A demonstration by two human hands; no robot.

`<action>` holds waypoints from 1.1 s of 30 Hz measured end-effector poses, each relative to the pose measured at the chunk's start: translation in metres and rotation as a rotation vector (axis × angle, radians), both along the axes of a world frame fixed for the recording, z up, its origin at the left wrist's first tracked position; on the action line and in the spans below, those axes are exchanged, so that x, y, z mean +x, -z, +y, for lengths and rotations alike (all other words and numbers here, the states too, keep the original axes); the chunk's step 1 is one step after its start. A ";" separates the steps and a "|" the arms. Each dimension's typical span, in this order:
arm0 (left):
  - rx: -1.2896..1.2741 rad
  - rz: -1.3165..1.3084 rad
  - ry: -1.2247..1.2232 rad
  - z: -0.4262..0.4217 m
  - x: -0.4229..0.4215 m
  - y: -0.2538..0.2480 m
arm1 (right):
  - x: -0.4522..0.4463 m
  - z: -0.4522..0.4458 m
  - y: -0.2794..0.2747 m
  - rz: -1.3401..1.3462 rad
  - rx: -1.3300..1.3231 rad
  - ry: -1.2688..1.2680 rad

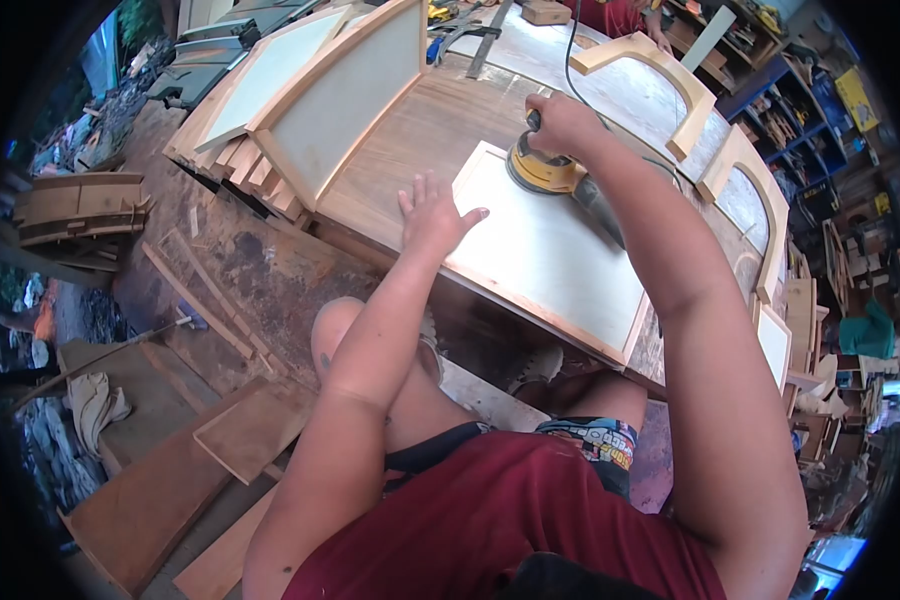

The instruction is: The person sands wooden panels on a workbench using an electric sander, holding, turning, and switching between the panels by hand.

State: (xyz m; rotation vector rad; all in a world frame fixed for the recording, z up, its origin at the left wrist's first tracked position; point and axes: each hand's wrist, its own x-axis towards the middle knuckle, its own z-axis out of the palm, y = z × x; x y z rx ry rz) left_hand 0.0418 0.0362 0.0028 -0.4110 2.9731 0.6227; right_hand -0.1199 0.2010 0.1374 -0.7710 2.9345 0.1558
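A yellow and black orbital sander (542, 172) sits on the far part of a white panel with a light wood frame (545, 265). My right hand (562, 128) is wrapped over its top, gripping it. A dark cord and a grey hose or dust bag run off its right side. At the panel's left edge, my left hand (435, 213) lies with fingers spread and nothing held. The panel rests flat on a wooden worktable (375, 180); whether my left palm touches the panel or only the tabletop, I cannot tell.
More framed panels (345, 95) lean at the table's left end. Curved wood arch frames (660, 75) lie along the far right. Another person's hand (658, 35) shows at the far side. Boards (150, 490) cover the floor at left; cluttered shelves (785, 130) stand at right.
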 end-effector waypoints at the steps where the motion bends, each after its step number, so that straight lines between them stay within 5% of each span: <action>1: 0.000 -0.001 0.000 0.001 0.000 0.000 | 0.001 -0.002 0.000 -0.001 0.000 0.000; 33: 0.030 0.089 -0.002 0.011 0.000 0.007 | -0.009 -0.078 -0.001 -0.021 -0.035 -0.007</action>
